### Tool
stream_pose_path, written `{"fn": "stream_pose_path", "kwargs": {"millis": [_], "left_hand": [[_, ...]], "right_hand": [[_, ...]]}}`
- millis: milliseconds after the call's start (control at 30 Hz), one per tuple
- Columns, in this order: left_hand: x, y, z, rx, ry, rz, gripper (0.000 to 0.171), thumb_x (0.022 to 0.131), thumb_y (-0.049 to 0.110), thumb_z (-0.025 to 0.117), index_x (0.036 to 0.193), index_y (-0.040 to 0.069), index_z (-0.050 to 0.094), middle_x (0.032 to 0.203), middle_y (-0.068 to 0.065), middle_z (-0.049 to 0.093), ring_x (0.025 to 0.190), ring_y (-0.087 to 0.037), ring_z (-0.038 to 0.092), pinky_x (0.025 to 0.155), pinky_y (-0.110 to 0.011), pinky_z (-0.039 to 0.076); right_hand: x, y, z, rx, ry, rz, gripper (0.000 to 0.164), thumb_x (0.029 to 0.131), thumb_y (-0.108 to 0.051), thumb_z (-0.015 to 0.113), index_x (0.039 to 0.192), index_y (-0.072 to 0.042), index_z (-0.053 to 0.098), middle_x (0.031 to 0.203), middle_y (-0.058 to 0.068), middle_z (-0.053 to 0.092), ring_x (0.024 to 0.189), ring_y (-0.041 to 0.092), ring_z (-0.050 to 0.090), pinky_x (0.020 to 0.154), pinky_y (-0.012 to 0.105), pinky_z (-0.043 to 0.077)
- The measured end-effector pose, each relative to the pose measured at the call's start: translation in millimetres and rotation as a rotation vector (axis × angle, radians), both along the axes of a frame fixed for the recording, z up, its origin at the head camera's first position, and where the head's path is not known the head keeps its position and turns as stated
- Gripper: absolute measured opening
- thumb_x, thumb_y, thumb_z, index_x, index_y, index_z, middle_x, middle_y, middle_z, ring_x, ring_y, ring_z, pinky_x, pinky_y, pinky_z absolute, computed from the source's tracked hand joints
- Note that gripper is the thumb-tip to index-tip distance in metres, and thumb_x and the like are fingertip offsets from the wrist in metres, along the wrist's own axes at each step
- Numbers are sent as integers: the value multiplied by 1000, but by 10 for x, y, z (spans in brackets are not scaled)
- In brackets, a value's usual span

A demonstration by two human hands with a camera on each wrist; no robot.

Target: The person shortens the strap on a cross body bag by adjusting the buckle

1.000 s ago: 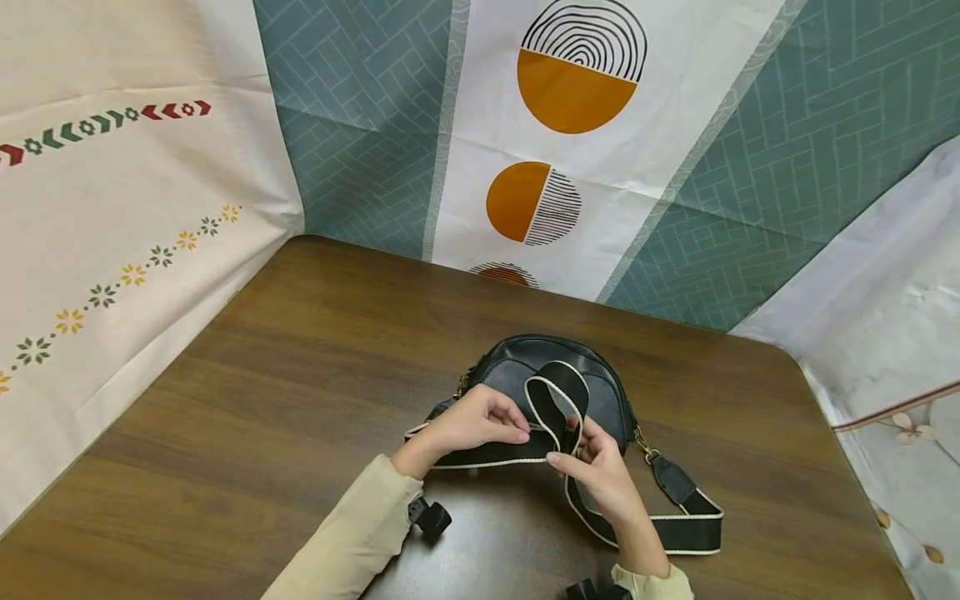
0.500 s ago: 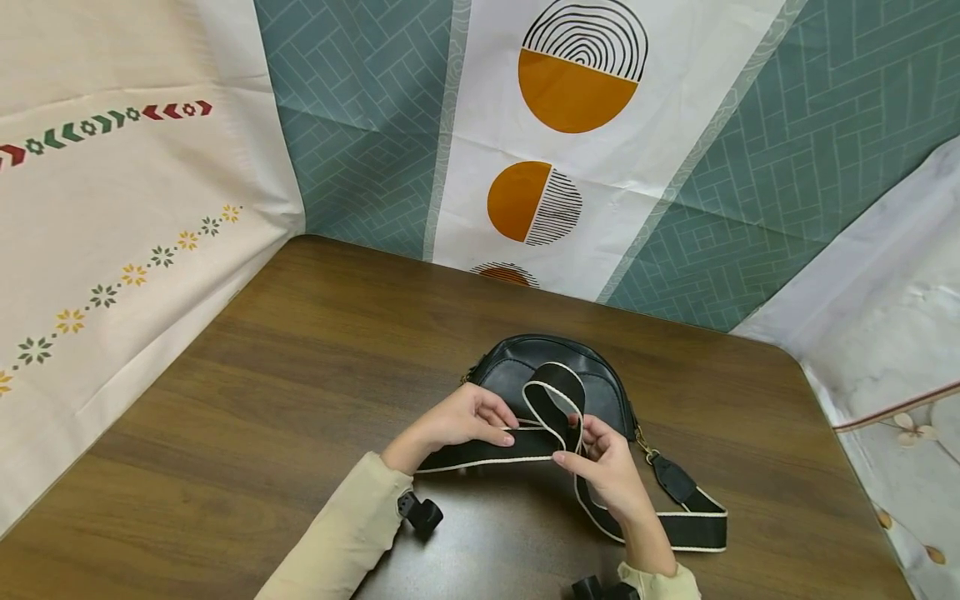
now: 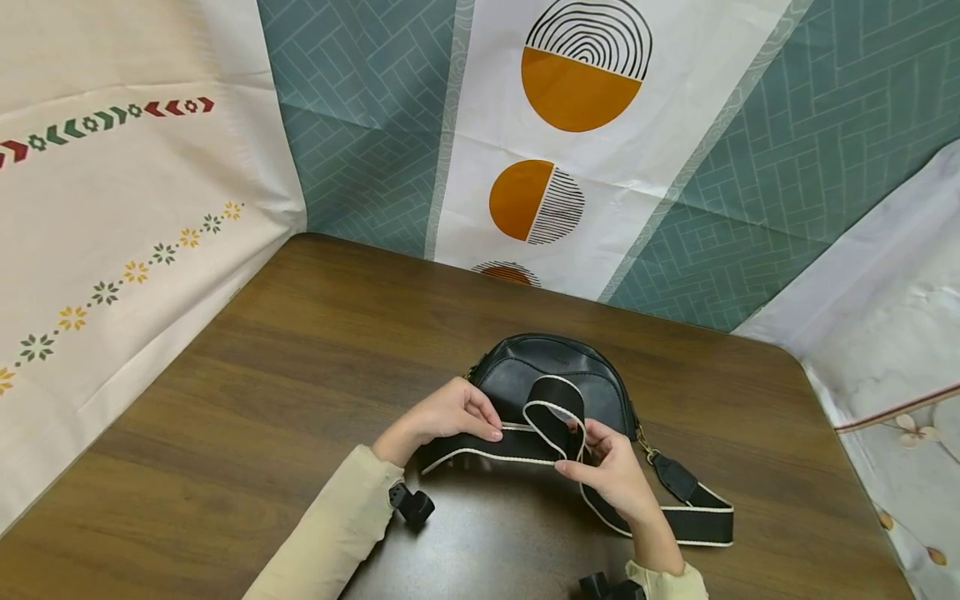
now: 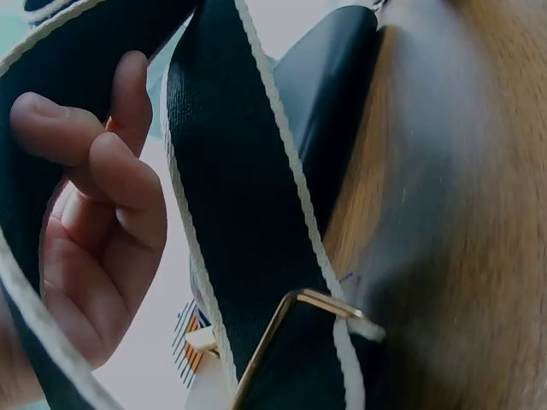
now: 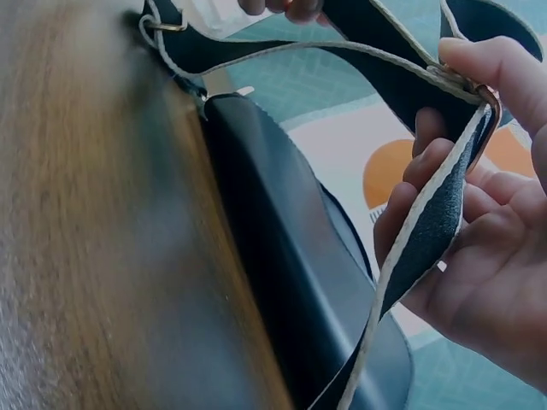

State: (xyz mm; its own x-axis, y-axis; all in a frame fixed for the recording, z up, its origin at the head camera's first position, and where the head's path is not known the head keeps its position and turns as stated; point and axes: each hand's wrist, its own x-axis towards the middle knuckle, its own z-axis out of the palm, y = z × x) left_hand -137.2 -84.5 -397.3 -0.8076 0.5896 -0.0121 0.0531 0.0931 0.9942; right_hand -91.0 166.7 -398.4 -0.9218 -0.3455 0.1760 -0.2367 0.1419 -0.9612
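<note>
While the left hand (image 3: 447, 414) pinches the strap (image 3: 517, 447), it runs lengthwise right; the right hand (image 3: 617, 475) pinches it beside the buckle (image 5: 494, 111).

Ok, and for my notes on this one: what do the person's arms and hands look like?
The left hand and right hand are bare. The left sleeve is long, plain and pale cream; the right sleeve matches, though the frame's lower edge cuts most of it off. A small black left wrist camera and black right wrist camera sit by the cuffs.
</note>
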Motion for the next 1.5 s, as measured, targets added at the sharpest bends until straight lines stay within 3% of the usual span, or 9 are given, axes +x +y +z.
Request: {"fn": "stream_pose_path", "kwargs": {"millis": [233, 533, 867, 1067, 1333, 1500], "left_hand": [[-15, -95, 20, -58, 16, -5, 13, 71, -2, 70, 78, -11, 66, 67, -7, 65, 59, -6, 56, 60, -22, 46], [-55, -285, -15, -88, 4, -25, 14, 71, -1, 69, 79, -12, 65, 69, -7, 66, 63, -6, 59, 63, -22, 47], [-69, -591, -13, -124, -9, 14, 13, 71, -2, 69, 78, -12, 65, 67, -7, 65, 61, -7, 57, 59, -22, 47], [-74, -754, -49, -137, -8, 49, 13, 71, -3, 68, 78, -14, 63, 66, -7, 65, 60, -7, 57, 58, -22, 47], [-62, -898, -66, -113, -54, 107, 11, 71, -5, 66, 76, -13, 62, 65, -4, 64, 61, -7, 57, 60, -22, 46], [-61, -949, -72, -123, -74, 156, 10, 70, -4, 66, 75, -13, 62, 64, -3, 63, 61, -8, 57, 60, -22, 46]], "right_hand": [[-9, 48, 5, 86, 77, 82, 34, 67, 11, 67, 99, 10, 55, 86, -1, 62, 71, 8, 56, 61, 24, 46], [-4, 123, 41, 234, 76, 22, 30, 64, 3, 73, 89, 3, 58, 75, -3, 59, 67, 9, 53, 60, 26, 45], [-16, 221, 30, 162, 63, 54, 43, 64, 11, 71, 103, 14, 54, 97, 7, 60, 78, 8, 56, 63, 22, 47], [3, 290, 29, 207, 48, 20, 42, 65, 8, 71, 104, 10, 56, 94, 11, 60, 73, 9, 56, 58, 24, 47], [15, 333, 44, 247, 60, -10, 36, 66, 5, 72, 98, 6, 58, 80, 0, 60, 65, 8, 53, 54, 24, 44], [20, 356, 35, 237, 72, -4, 40, 66, 5, 72, 103, 5, 58, 84, 1, 61, 66, 9, 54, 55, 24, 44]]}}
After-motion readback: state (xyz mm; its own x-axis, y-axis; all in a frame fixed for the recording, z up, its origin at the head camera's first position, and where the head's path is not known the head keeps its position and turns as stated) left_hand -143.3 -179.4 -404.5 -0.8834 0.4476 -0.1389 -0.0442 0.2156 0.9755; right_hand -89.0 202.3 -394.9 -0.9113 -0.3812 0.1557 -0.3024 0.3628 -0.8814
